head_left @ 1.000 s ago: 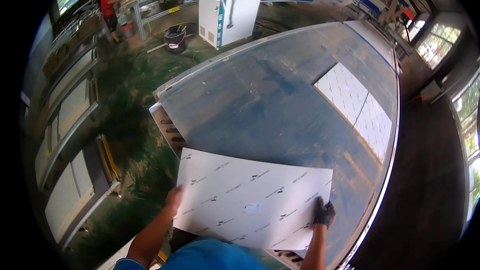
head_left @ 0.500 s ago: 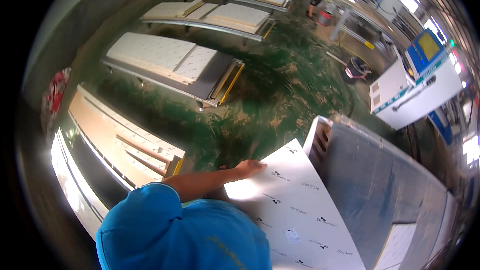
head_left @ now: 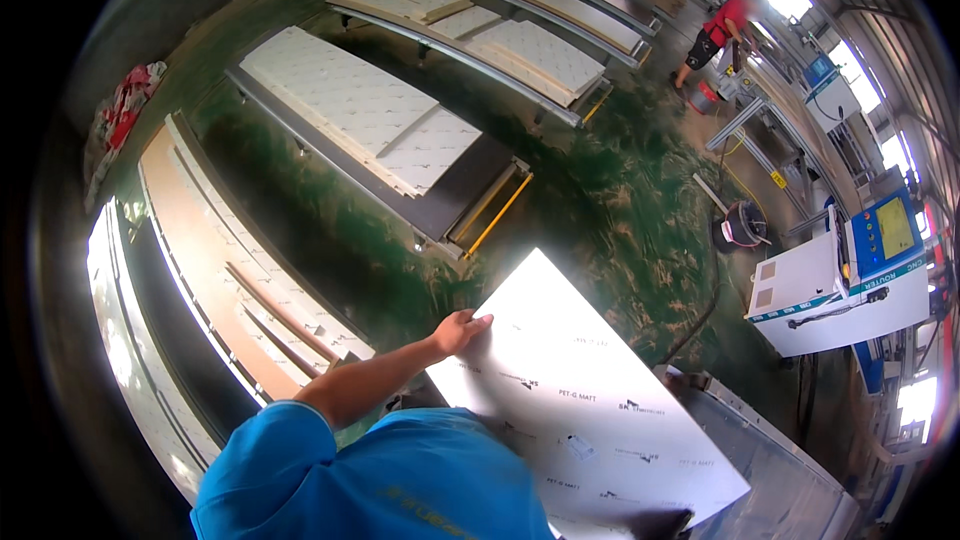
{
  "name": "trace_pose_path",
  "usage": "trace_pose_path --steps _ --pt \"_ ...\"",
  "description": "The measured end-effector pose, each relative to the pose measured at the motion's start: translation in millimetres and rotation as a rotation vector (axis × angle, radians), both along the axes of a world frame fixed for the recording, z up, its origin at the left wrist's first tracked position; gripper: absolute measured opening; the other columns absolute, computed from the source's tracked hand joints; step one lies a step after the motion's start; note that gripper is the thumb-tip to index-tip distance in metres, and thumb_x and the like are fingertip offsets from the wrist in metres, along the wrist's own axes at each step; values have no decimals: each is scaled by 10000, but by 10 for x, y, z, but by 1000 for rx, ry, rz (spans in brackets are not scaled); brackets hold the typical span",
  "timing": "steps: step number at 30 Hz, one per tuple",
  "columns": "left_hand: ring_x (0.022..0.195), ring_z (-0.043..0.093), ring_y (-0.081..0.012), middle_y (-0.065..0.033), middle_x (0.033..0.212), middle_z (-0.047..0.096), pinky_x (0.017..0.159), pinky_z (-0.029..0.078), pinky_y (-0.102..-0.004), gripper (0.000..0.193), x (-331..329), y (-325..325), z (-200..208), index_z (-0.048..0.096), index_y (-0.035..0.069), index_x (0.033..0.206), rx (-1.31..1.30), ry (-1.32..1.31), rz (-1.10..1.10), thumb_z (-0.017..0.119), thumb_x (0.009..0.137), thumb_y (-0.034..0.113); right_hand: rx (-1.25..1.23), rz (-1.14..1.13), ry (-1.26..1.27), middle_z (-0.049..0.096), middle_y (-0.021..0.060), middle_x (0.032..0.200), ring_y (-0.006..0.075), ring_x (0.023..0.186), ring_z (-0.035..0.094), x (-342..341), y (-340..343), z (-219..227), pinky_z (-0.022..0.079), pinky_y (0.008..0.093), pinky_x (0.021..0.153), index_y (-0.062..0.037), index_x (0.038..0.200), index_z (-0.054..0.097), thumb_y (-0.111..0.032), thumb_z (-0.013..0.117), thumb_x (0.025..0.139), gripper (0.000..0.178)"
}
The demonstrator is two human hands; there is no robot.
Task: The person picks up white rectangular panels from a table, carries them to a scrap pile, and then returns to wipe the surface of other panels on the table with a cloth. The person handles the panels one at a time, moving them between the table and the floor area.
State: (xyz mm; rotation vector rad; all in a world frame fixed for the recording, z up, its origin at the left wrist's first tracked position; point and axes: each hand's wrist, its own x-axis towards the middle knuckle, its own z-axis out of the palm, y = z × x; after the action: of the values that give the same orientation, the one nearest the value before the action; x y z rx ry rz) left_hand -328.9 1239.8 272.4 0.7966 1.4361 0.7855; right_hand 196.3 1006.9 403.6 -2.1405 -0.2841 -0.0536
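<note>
My left hand (head_left: pixel 462 331) is closed on the left edge of a large white panel (head_left: pixel 575 360), thumb over its top face. The panel has a film with repeated dark print and a small pale label (head_left: pixel 578 447). It lies tilted in front of my body, one corner pointing away from me. At its lower right edge is a dark shape (head_left: pixel 680 520) that I cannot make out. My right hand does not show clearly anywhere. Beyond the panel's right side lies a grey metal-edged surface (head_left: pixel 770 460).
Left of me, a low stack of boards and strips (head_left: pixel 215 270) lies lengthwise. Ahead stand several roller tables (head_left: pixel 470 175) bearing white panels. A machine with a blue control console (head_left: pixel 885 230), a black bucket (head_left: pixel 742 225) and a person in red (head_left: pixel 722 25) are at the right.
The panel has swung away from the grey surface, and my left hand has shifted slightly left with it. My view has turned, so the tables and machine sit differently.
</note>
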Motion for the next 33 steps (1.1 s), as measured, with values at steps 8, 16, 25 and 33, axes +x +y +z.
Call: trace_pose_path --steps 8,16,25,33 --pt "847 578 -126 -54 909 656 768 472 -307 523 -318 1028 -290 652 -50 1095 71 -144 265 613 1000 463 333 324 253 694 139 852 202 727 604 450 1635 -497 525 369 633 66 1027 650 -355 743 946 439" --pt "874 551 -102 -24 935 656 809 457 -295 396 -364 2732 -660 677 -34 1086 177 -88 443 592 1014 346 141 465 -67 593 -9 739 108 682 542 -88 4251 -432 464 266 591 -59 918 620 -207 743 952 195" --pt "966 614 -149 -85 1052 693 884 483 -311 479 -52 4613 -478 650 -41 1229 87 -164 478 568 1030 388 165 580 171 559 -36 730 66 653 502 316 7055 -15 437 266 563 -106 836 594 -174 773 918 208" --pt "714 561 -90 13 781 621 658 439 -271 341 33 6553 -515 667 71 881 20 -141 500 583 1024 369 246 628 298 646 78 864 168 780 611 339 8832 -179 547 321 689 -22 985 584 -117 680 971 135"
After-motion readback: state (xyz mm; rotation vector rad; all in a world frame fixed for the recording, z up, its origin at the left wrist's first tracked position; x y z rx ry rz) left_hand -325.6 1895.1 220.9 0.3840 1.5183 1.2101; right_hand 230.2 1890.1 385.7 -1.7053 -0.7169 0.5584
